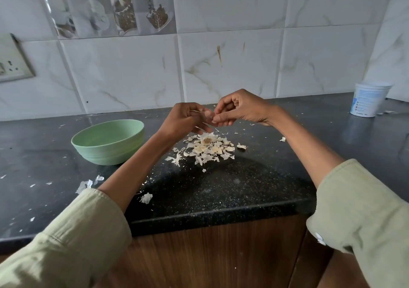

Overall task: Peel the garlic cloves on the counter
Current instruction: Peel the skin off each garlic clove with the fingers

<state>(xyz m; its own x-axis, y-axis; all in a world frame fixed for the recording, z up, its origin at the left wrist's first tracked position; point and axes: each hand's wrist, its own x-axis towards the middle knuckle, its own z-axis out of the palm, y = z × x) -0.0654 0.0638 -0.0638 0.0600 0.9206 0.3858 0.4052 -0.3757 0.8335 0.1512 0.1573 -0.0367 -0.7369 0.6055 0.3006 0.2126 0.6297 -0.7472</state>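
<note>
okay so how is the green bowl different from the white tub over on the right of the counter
The green bowl is wide, low and plain pale green; the white tub is tall, narrow and carries a blue printed label.
The bowl stands left of the pile of garlic skins, close to the left hand; the tub stands far off to the right by the wall.
The bowl's mouth is open, its inside hidden; the tub's top cannot be told.
Both stand upright on the dark counter.

Green bowl (108,141) left; white tub (367,100) far right.

Bowl (107,141) left of garlic pile (208,148); tub (368,99) far right.
</note>
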